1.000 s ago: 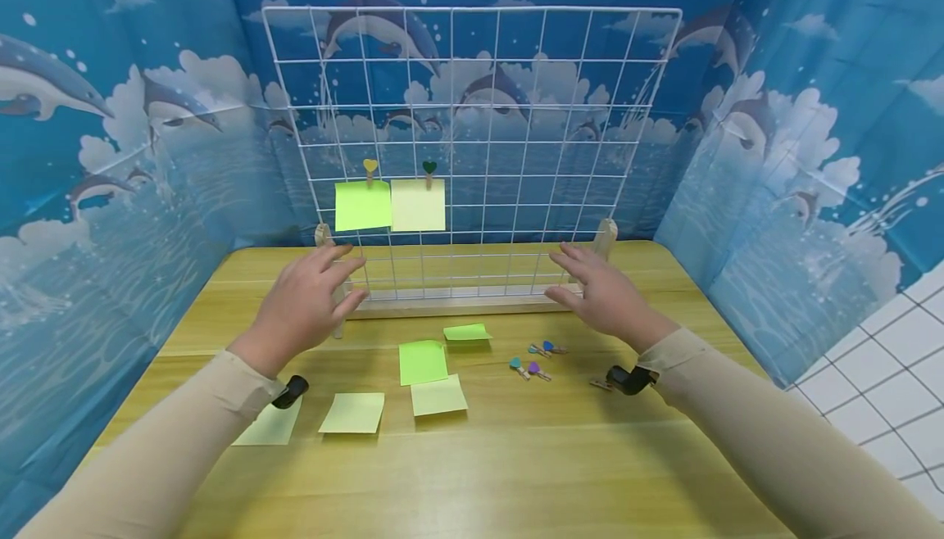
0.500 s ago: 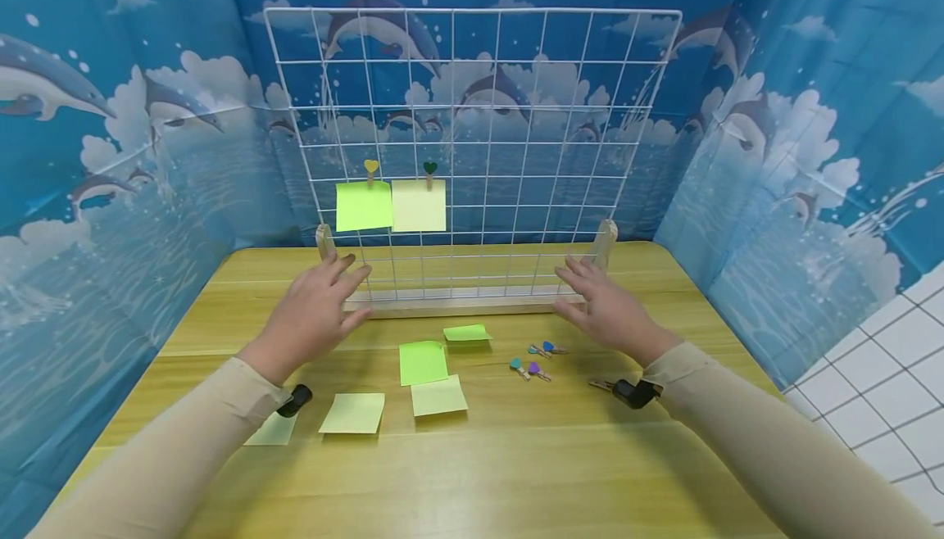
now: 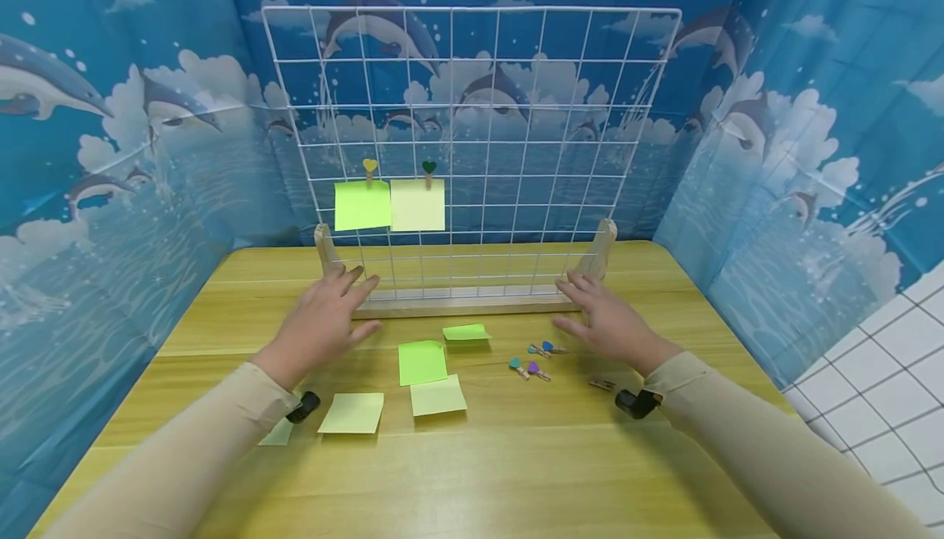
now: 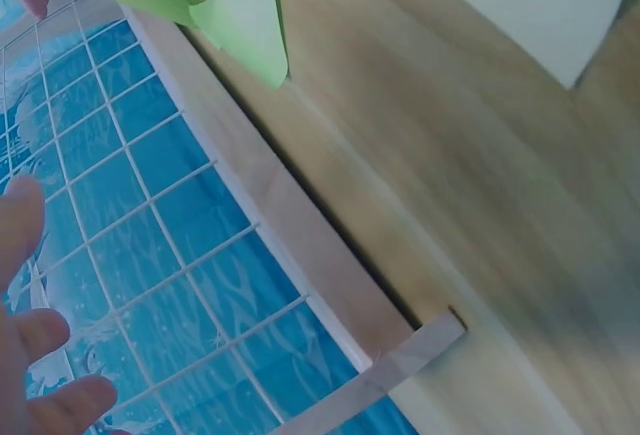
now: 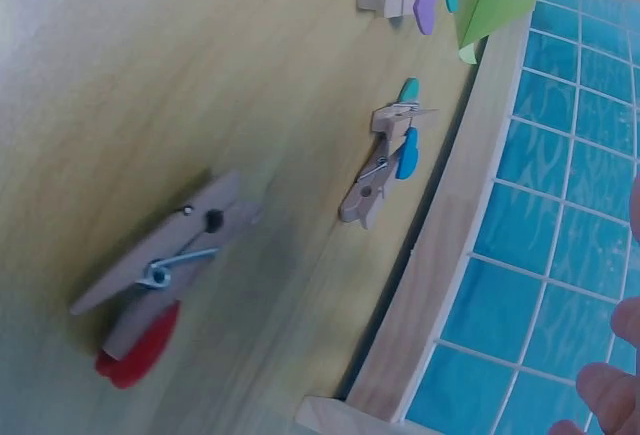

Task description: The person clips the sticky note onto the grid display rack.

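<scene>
My left hand (image 3: 319, 319) hovers before the left end of a white wire grid (image 3: 472, 144) on a wooden stand, fingers spread and holding nothing. My right hand (image 3: 614, 319) is likewise spread and bare, near the grid's right end. On the grid, a bright green sticky note (image 3: 363, 210) hangs from a yellow-heart clothespin (image 3: 370, 169), beside a pale yellow sticky note (image 3: 417, 210) under a green-heart clothespin (image 3: 429, 170). Between the hands lie several loose notes, among them a green sticky note (image 3: 423, 364). Small heart clothespins, including a purple-heart one (image 3: 537, 369), lie near the right hand.
A red-ended clothespin (image 5: 165, 270) lies apart in the right wrist view. One pale note (image 3: 276, 434) is partly hidden by the left sleeve. The grid's wooden base (image 3: 465, 305) crosses the back of the table (image 3: 472, 473). Dolphin-print curtains (image 3: 133, 195) surround the table.
The left hand has shifted right and slightly toward me. My right hand has come a little nearer too. Notes, clothespins and grid stay put.
</scene>
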`<state>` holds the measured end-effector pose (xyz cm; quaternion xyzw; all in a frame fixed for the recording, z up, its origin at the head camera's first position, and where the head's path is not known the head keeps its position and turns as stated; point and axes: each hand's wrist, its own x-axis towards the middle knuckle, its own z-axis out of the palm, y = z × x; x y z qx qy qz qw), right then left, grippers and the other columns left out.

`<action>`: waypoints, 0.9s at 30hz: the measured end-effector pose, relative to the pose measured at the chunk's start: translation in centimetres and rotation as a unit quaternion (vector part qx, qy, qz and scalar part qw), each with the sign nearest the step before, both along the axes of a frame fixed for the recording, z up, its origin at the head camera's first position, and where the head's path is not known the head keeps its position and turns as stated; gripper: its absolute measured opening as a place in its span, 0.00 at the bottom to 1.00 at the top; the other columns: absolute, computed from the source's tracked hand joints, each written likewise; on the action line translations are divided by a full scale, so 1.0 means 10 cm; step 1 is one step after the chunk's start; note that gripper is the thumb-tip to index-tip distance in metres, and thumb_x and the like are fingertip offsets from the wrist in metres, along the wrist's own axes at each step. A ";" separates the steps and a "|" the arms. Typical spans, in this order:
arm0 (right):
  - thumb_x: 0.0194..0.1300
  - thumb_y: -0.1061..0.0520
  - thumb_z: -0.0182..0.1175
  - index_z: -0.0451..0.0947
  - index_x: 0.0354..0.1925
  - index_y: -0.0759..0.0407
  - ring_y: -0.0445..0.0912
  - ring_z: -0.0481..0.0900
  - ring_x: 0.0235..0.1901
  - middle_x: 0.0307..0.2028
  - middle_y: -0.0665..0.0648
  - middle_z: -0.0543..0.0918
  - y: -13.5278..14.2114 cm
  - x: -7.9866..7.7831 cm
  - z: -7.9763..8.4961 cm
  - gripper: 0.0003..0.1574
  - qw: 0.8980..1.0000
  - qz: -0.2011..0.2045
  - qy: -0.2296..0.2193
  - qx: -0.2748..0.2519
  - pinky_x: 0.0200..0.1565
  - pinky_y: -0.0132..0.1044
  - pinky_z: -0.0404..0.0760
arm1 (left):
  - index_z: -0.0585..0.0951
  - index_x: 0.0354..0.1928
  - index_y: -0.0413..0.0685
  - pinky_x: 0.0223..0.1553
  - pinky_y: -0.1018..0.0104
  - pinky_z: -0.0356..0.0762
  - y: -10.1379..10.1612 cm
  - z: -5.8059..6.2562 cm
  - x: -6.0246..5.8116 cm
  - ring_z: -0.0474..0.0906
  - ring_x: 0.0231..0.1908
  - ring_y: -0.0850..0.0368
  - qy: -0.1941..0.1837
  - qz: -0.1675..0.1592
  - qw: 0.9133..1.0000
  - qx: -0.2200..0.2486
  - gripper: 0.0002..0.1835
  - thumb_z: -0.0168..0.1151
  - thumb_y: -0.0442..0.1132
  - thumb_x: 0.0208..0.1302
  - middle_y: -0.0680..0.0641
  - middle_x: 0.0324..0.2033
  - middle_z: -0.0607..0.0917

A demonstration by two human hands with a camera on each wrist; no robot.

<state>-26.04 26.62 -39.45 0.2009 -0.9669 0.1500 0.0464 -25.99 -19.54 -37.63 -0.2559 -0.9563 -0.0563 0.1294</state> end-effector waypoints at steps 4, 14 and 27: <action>0.78 0.37 0.58 0.61 0.81 0.59 0.71 0.52 0.80 0.81 0.71 0.57 0.01 0.02 -0.03 0.46 1.000 -0.003 -0.005 0.001 0.74 0.71 0.62 | 0.68 0.79 0.47 0.74 0.30 0.63 0.05 -0.05 0.00 0.60 0.77 0.26 -0.015 0.000 1.000 0.000 0.41 0.63 0.61 0.73 0.33 0.76 0.68; 0.78 0.41 0.60 0.61 0.81 0.59 0.72 0.49 0.81 0.82 0.71 0.55 0.03 0.04 -0.13 0.44 1.000 -0.008 -0.010 0.006 0.74 0.71 0.61 | 0.68 0.79 0.47 0.78 0.32 0.56 0.17 -0.17 0.01 0.61 0.77 0.29 -0.031 -0.011 0.999 -0.006 0.40 0.62 0.62 0.74 0.34 0.77 0.68; 0.78 0.39 0.59 0.61 0.81 0.58 0.74 0.50 0.80 0.81 0.72 0.56 0.08 0.07 -0.23 0.45 1.000 -0.003 -0.019 0.009 0.72 0.72 0.62 | 0.66 0.80 0.48 0.78 0.33 0.56 0.27 -0.29 0.01 0.60 0.78 0.28 -0.046 -0.017 0.999 -0.010 0.41 0.61 0.63 0.74 0.34 0.77 0.67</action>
